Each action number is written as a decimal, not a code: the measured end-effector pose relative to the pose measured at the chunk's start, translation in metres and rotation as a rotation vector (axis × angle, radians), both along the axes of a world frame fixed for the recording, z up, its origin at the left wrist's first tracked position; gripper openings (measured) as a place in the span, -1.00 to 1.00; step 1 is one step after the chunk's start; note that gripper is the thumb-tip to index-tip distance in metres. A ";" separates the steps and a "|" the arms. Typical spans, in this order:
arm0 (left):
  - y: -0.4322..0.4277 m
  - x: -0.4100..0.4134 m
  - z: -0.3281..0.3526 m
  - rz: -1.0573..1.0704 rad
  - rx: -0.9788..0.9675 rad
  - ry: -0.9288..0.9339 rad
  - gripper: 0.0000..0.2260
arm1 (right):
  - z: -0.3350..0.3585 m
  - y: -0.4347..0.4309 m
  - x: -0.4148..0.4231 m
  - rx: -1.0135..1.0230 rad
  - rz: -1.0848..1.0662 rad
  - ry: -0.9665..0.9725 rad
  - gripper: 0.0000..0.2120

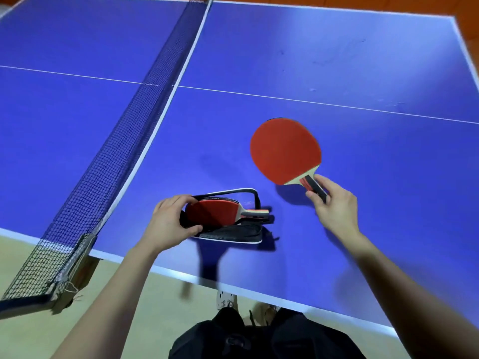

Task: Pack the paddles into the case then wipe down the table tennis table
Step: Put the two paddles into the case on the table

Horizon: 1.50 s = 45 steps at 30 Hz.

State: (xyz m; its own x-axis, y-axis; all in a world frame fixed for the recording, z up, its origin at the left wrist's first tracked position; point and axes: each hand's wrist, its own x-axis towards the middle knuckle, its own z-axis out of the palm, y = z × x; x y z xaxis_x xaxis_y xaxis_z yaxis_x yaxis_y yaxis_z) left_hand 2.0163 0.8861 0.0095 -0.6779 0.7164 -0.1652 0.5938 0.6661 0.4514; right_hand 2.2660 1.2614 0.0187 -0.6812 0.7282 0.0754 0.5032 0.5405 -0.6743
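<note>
This was an indoor table tennis room or sports hall: a blue table tennis table (pixel 337 60) with white boundary lines filled the view, a dark net (pixel 145 112) stretched across its middle, with beige flooring (pixel 160 301) below its near edge and orange flooring (pixel 337 0) beyond its far edge.

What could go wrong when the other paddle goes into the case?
1. The right grip pinches the loose paddle just by its handle, so it may slip and hit the table.
2. The packed paddle has its handle poking out of the case; the loose one might bump it or jam.
3. The case sits near the table's edge; though the left grip holds it, a push could slide it off.
</note>
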 end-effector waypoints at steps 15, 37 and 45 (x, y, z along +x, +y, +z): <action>0.007 -0.006 0.002 -0.010 -0.035 -0.040 -0.25 | -0.045 -0.101 -0.060 0.218 0.719 -0.434 -0.68; 0.013 -0.005 0.005 0.000 -0.017 -0.016 -0.25 | -0.020 -0.093 -0.100 -0.187 0.774 -0.456 -0.50; 0.009 -0.006 0.002 -0.060 -0.061 0.076 -0.15 | 0.013 -0.118 -0.136 -0.170 0.671 -0.550 -0.47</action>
State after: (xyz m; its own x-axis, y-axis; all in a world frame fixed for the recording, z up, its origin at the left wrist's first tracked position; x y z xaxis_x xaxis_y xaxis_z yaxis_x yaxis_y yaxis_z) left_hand 2.0104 0.8952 0.0114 -0.6465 0.7461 -0.1593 0.6642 0.6531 0.3636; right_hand 2.1300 1.1435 0.0312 -0.8768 0.1334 -0.4620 0.3929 0.7527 -0.5283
